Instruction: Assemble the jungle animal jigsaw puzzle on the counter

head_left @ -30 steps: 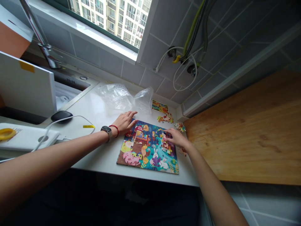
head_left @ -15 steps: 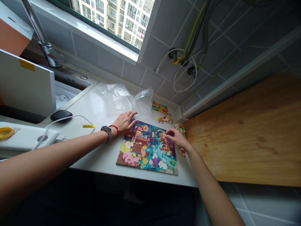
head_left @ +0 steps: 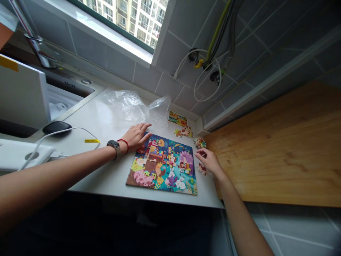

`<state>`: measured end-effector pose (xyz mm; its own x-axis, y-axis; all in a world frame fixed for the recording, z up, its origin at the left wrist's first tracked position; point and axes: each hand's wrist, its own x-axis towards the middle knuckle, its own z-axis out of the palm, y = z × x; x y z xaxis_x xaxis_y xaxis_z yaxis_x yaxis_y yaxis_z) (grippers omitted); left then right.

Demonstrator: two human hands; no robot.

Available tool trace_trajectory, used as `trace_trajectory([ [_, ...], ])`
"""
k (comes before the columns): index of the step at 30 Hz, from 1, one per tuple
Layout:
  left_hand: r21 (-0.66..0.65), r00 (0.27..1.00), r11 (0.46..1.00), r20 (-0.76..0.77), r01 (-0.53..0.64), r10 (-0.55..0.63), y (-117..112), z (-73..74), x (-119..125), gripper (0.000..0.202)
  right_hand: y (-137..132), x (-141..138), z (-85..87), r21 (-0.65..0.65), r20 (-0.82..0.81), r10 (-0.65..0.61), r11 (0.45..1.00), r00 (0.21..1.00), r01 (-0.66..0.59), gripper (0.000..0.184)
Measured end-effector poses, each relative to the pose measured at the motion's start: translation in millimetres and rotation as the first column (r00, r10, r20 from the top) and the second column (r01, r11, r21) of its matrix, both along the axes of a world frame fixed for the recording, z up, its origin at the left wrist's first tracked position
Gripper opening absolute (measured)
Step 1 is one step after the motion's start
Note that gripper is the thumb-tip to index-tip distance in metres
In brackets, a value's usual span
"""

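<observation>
The cardboard jigsaw puzzle [head_left: 162, 165] lay flat on the smooth white countertop [head_left: 106, 177], its glossy picture showing pigs and rabbits. The left hand [head_left: 135, 137] rested open, fingers spread, at the puzzle's upper edge, holding nothing (a dark-faced watch [head_left: 114, 145] and a red cord bracelet [head_left: 123, 144] circled that wrist). The right hand [head_left: 209, 160] hung half-curled and empty just beside a loose puzzle piece [head_left: 201, 169], off the puzzle's right edge. A crinkled clear plastic bag [head_left: 125, 106] lay beyond, and a grained wooden board [head_left: 271, 149] sat to the right.
</observation>
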<state>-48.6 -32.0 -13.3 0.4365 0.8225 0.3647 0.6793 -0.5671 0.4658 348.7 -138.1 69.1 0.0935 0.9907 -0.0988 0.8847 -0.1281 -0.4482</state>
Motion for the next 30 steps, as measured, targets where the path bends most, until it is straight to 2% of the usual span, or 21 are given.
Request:
trace_trajectory([
  [2,-0.006,1.000,1.000,0.005,0.000,0.000,0,-0.2,0,0.062,-10,28,2.9,-0.110,0.117,0.006,0.994,0.993,0.007,0.033],
  [5,-0.012,1.000,1.000,0.001,0.005,-0.005,-1,1.7,0,0.063,-25,51,0.9,-0.170,0.169,0.034,0.985,0.985,-0.005,0.038],
  [11,-0.029,1.000,1.000,-0.015,0.007,-0.007,-3,7.9,0,0.064,-36,57,-12.2,-0.202,0.163,0.067,0.979,0.984,-0.033,0.018],
  [16,-0.030,1.000,1.000,-0.005,-0.004,0.004,-3,6.4,0,0.061,-36,57,-2.5,-0.148,0.092,0.033,0.989,0.995,-0.020,0.022],
  [18,-0.019,1.000,1.000,-0.005,-0.002,0.002,-2,5.3,0,0.061,-38,49,5.2,-0.154,0.011,0.060,0.986,0.998,-0.058,0.021],
  [21,-0.018,1.000,1.000,-0.007,0.002,-0.002,-2,4.9,-1,0.062,-43,24,14.5,-0.281,-0.222,0.148,0.937,0.964,-0.208,0.037],
  [23,-0.024,1.000,1.000,-0.008,0.001,-0.002,-2,5.4,-1,0.063,-44,3,18.2,-0.296,-0.360,0.181,0.908,0.915,-0.296,0.045],
  [26,-0.024,1.000,1.000,-0.007,0.003,-0.003,-2,6.1,-1,0.064,-39,-27,21.1,-0.212,-0.371,0.245,0.917,0.896,-0.339,0.048],
  [30,-0.016,1.000,1.000,-0.007,0.006,-0.007,-2,5.7,-1,0.062,-20,-53,20.1,-0.212,-0.390,0.272,0.903,0.880,-0.373,0.047],
])
